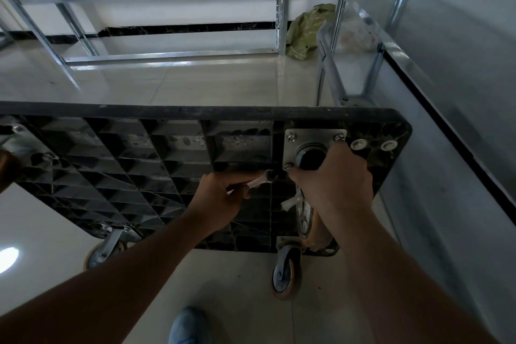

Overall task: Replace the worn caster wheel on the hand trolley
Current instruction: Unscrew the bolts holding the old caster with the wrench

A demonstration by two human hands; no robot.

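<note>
Glossy tile floor (195,84), ribbed black trolley (117,165) (upturned), left grip (220,195) pinching steel wrench (258,181), right grip (332,176) clasping caster (307,220).

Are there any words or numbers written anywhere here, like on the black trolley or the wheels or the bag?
None can be read.
Black ribbed plastic trolley deck: no lettering shows.
Silver metal caster plate: plain, no stamp visible.
Orange-rimmed caster wheel: no marking visible.
Green crumpled bag: too blurred to tell if it bears print.
Silver wrench in the left hand: too small and blurred to read.
</note>
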